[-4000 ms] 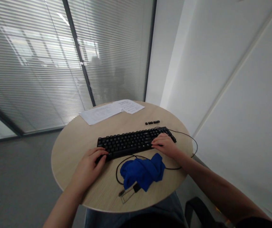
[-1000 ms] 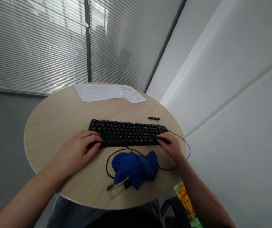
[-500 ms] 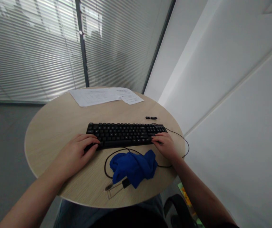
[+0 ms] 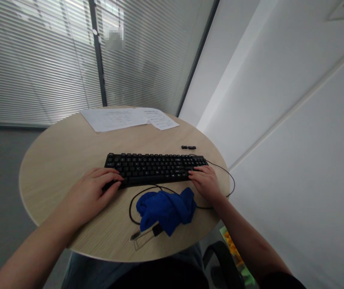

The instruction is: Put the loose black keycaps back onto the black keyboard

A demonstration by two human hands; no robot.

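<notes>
A black keyboard lies flat on the round wooden table. My left hand grips its left end, thumb at the near edge and fingers over the keys. At the right end, my right hand has its fingers over the number pad and its thumb near the front edge. A crumpled blue cloth lies in front of the keyboard, between my hands. Partly under the cloth is a small tool with a wire loop, beside a dark brush-like tip.
Several loose black keys lie behind the keyboard's right part. Printed papers rest at the table's far edge. A black cable loops around the cloth and past the right edge. A chair armrest stands below at the right.
The whole view has shifted slightly, so the table and keyboard appear a little further left and up. Both hands keep their places on the keyboard.
</notes>
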